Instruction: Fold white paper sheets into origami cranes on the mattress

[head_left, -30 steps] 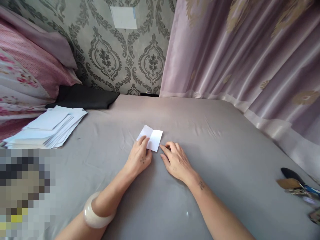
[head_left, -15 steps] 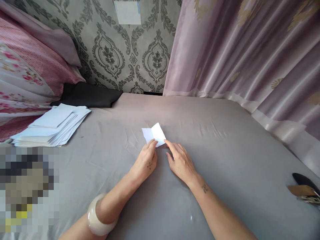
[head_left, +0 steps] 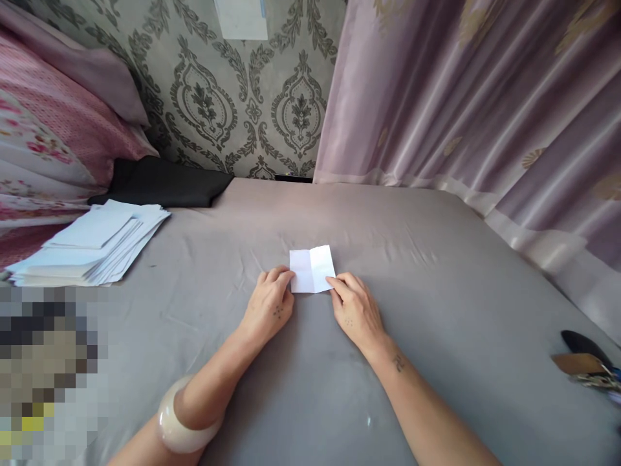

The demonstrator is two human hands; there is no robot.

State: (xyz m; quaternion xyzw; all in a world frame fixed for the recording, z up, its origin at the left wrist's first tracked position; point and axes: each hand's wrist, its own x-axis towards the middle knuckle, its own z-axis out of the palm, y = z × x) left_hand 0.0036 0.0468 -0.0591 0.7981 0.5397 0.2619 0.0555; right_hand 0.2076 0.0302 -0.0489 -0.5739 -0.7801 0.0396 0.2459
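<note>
A small white sheet of paper (head_left: 312, 266) with a crease down its middle lies spread out on the grey cloth surface. My left hand (head_left: 272, 299) pinches its left edge between thumb and fingers. At the lower right corner, my right hand (head_left: 356, 304) grips the paper with thumb and forefinger. A pale bangle (head_left: 182, 421) circles my left forearm.
To the left lies a stack of white papers (head_left: 87, 246), with a folded black cloth (head_left: 169, 184) behind it. A brown and black object with keys (head_left: 582, 366) is at the right edge. Curtains (head_left: 436, 97) border the grey surface (head_left: 301, 388).
The paper has opened out flatter and turned so its lower edge faces me. My left hand has moved left to its left edge. The view has shifted slightly.
</note>
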